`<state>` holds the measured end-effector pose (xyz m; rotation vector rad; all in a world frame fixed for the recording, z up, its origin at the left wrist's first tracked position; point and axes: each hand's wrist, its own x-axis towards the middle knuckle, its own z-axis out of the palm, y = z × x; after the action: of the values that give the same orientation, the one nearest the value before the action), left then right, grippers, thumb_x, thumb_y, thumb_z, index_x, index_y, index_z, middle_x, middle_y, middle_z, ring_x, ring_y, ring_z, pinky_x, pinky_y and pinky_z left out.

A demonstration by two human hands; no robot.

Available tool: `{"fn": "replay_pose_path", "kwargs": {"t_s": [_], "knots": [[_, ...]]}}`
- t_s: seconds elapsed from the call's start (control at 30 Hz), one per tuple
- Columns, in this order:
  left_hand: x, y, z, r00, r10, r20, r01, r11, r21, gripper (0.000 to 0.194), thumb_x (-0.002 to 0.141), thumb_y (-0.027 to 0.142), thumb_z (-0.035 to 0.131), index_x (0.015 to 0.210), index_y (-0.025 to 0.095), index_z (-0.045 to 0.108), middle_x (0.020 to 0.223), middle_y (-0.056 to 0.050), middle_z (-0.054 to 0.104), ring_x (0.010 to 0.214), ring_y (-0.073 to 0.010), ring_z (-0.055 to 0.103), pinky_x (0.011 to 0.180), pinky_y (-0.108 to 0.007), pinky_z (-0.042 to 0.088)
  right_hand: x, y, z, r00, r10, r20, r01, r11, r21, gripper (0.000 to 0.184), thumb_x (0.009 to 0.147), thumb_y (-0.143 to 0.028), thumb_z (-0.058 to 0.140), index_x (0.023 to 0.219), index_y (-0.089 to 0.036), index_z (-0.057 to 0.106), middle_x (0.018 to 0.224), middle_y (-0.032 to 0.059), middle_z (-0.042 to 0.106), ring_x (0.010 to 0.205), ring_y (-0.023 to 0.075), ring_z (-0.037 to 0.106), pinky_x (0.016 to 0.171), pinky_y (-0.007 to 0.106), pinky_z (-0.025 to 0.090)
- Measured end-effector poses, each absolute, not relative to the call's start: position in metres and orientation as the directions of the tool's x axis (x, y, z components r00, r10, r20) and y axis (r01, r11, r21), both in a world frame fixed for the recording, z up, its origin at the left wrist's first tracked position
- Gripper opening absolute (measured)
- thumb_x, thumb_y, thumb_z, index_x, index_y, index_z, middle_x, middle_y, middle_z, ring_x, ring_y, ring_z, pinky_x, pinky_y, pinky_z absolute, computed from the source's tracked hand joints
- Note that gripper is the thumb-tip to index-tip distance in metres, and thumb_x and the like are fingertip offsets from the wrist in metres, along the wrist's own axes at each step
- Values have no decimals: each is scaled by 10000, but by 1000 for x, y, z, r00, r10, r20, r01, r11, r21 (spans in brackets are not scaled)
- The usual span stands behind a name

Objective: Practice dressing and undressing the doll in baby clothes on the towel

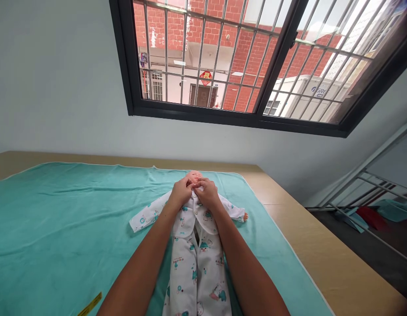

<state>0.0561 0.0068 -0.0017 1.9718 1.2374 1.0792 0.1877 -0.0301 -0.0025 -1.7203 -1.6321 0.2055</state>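
A baby doll (194, 174) lies on its back with its head toward the wall. It is dressed in a white printed baby outfit (208, 263) with long sleeves spread to both sides. My left hand (182, 192) and my right hand (208, 193) meet at the collar just below the doll's head, fingers closed in a pinch on the cloth. Snap buttons show down the chest below my hands. Further down, the front parts in a narrow gap. One small doll hand (245, 217) pokes out of the right sleeve; the left cuff shows no hand. My fingers partly cover the doll's face and neck.
A turquoise cloth (75, 228) with a white edge covers much of the wooden table (289, 224). A yellow strip (90, 304) lies at the lower left. Behind the table is a wall with a barred window (203, 109). A metal rack (364, 175) stands at the right.
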Motion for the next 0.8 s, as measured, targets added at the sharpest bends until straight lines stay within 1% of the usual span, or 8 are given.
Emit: {"fn": "replay_pose_path", "kwargs": {"t_s": [0.1, 0.17, 0.23, 0.37, 0.53, 0.7, 0.8], "knots": [[55, 8, -2, 240, 914, 328, 451, -404, 796, 93, 826, 204, 573, 806, 181, 661, 804, -41, 697, 745, -171, 593, 690, -251, 397, 188, -30, -2, 148, 915, 376, 787, 122, -605, 162, 816, -207, 617, 886, -238, 760, 1142, 35, 686, 1092, 213, 574, 996, 332, 386], [54, 9, -1, 245, 922, 301, 454, -383, 804, 125, 819, 198, 588, 867, 176, 702, 898, -66, 729, 827, -187, 623, 748, -254, 416, 188, -30, -2, 123, 923, 365, 755, 151, -638, 184, 816, -186, 599, 891, -230, 760, 1021, 30, 719, 1001, 184, 614, 942, 280, 416], [53, 9, 1, 261, 928, 267, 463, -363, 809, 156, 816, 205, 595, 870, 171, 737, 920, -79, 746, 864, -199, 637, 777, -260, 418, 189, -30, -2, 114, 928, 354, 720, 168, -673, 188, 812, -175, 588, 875, -224, 758, 953, 20, 733, 928, 165, 638, 890, 246, 436], [50, 9, 3, 266, 938, 220, 478, -327, 815, 185, 803, 244, 608, 804, 150, 767, 832, -81, 753, 808, -201, 639, 751, -266, 405, 190, -29, -4, 114, 924, 365, 704, 184, -686, 168, 802, -171, 597, 843, -201, 757, 945, 34, 740, 922, 164, 649, 870, 237, 442], [48, 9, 2, 264, 944, 196, 434, -297, 851, 254, 794, 296, 586, 835, 132, 775, 829, -65, 754, 812, -193, 639, 711, -248, 406, 191, -28, -5, 130, 930, 345, 675, 172, -718, 158, 807, -209, 615, 866, -196, 761, 959, 39, 743, 929, 167, 657, 858, 243, 449], [45, 10, 0, 259, 953, 158, 375, -250, 892, 314, 767, 348, 592, 842, 110, 784, 765, -66, 738, 743, -190, 627, 649, -243, 406, 191, -29, -4, 141, 929, 344, 656, 173, -735, 163, 779, -183, 626, 878, -198, 755, 962, 23, 746, 950, 165, 661, 886, 240, 446], [45, 11, 0, 260, 954, 149, 340, -235, 911, 324, 757, 360, 595, 833, 110, 786, 752, -61, 734, 714, -179, 618, 640, -238, 406, 191, -31, -3, 151, 927, 342, 651, 167, -741, 162, 780, -178, 619, 875, -203, 748, 967, 16, 745, 961, 164, 659, 883, 237, 446]]}}
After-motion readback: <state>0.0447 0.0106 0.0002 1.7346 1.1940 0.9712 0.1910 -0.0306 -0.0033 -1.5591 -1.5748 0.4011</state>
